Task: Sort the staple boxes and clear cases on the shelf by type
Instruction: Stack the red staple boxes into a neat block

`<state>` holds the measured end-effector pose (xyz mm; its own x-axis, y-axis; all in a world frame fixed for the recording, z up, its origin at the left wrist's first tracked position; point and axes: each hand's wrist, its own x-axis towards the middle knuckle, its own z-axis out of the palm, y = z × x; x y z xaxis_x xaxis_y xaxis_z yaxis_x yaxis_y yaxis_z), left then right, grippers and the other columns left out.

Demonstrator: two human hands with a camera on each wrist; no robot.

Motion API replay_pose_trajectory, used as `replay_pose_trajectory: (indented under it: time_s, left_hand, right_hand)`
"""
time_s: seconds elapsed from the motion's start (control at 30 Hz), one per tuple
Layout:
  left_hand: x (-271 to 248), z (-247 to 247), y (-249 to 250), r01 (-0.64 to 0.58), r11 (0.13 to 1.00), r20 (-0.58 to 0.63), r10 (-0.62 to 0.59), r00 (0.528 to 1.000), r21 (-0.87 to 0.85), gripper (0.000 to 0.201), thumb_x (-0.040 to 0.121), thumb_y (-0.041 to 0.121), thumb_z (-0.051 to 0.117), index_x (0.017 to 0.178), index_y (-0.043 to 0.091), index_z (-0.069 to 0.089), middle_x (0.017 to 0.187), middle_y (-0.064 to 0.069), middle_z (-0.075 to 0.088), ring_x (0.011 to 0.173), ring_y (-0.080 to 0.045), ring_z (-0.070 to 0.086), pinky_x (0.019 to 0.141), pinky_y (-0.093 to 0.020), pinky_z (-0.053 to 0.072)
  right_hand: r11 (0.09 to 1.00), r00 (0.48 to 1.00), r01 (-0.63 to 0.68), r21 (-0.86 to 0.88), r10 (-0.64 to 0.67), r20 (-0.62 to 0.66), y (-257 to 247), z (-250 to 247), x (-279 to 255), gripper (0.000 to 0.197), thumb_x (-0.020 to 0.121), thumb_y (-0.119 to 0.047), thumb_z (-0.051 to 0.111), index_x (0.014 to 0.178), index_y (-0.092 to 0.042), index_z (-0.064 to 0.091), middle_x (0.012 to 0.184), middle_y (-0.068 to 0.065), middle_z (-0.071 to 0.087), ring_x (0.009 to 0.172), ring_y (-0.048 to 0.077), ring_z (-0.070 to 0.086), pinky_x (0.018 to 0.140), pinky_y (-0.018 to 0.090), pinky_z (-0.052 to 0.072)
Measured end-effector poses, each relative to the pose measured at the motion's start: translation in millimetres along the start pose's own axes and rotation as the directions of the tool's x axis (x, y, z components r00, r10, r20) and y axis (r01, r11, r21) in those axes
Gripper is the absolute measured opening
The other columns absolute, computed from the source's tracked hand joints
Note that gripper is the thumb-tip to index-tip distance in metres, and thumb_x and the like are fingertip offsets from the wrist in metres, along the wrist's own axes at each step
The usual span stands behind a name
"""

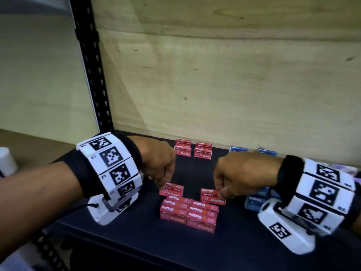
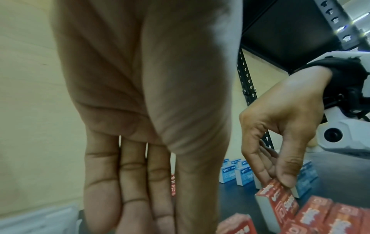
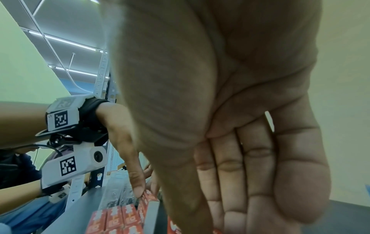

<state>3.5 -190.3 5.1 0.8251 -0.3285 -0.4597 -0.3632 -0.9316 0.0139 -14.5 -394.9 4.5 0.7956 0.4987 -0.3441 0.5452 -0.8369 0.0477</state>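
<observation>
From the head view, two red staple boxes are seen lifted just above a stacked block of red boxes (image 1: 188, 213) at the middle of the dark shelf (image 1: 136, 241). The left box (image 1: 171, 189) is pinched by the fingertips of the left hand (image 1: 158, 159), which comes down on it from 11 o'clock; the right box (image 1: 213, 196) is pinched by the right hand (image 1: 240, 173), which comes in from 2 o'clock. Both boxes lie with their long axes running 9 to 3 o'clock, parallel to the block below, so a short drop towards 6 o'clock is judged to be all that is needed. Four more red boxes (image 1: 193, 150) are stacked at 12 o'clock by the back wall, and blue boxes (image 1: 254, 202) are grouped at 3 o'clock, partly hidden by the right wrist. No clear cases can be made out with certainty.

From the left wrist view, the right hand (image 2: 280, 126) is shown closed on the top edge of its red box (image 2: 280, 204) by thumb and fingers, blue boxes (image 2: 240, 172) standing behind.

From the right wrist view, the left hand (image 3: 124, 142) is seen with its thumb pressed on a red box edge (image 3: 148, 197).
</observation>
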Motion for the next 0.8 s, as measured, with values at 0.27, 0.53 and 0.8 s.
replay_pose_trajectory:
  time_s: [0.27, 0.53, 0.8]
  left_hand:
    - [-12.6, 8.7, -1.5, -0.013, 0.998, 0.01, 0.013, 1.0, -0.059, 0.017, 0.083, 0.028, 0.076, 0.101, 0.026, 0.076, 0.092, 0.006, 0.075, 0.087, -0.008, 0.069, 0.075, -0.02, 0.054]
    - [-14.8, 8.3, -1.6, -0.018, 0.992, 0.021, 0.021, 1.0, -0.126, 0.017, 0.09, 0.023, 0.062, 0.102, 0.028, 0.072, 0.091, 0.011, 0.074, 0.064, 0.003, 0.061, 0.061, -0.01, 0.043]
    - [-9.9, 9.9, 9.3, -0.065, 0.99, 0.025, 0.069, 0.997, -0.127, 0.014, 0.091, 0.028, 0.063, 0.102, 0.029, 0.071, 0.092, 0.011, 0.074, 0.065, 0.005, 0.06, 0.064, -0.013, 0.043]
  right_hand:
    - [0.994, 0.999, -0.027, 0.107, 0.025, 0.022, 0.4, 14.1, -7.3, 0.009, 0.088, -0.03, 0.068, 0.087, -0.023, 0.074, 0.074, -0.013, 0.075, 0.059, -0.001, 0.063, 0.063, 0.018, 0.052]
    - [0.982, 0.999, -0.029, 0.188, 0.021, 0.044, -2.5, 14.7, -10.5, 0.014, 0.092, -0.033, 0.061, 0.089, -0.025, 0.073, 0.072, -0.014, 0.073, 0.06, -0.004, 0.062, 0.068, 0.017, 0.051]
    - [0.985, 1.0, -0.001, 0.174, -0.003, 0.024, -13.1, 14.8, -5.1, 0.016, 0.094, -0.028, 0.057, 0.093, -0.026, 0.073, 0.081, -0.014, 0.075, 0.065, -0.005, 0.061, 0.072, 0.02, 0.051]
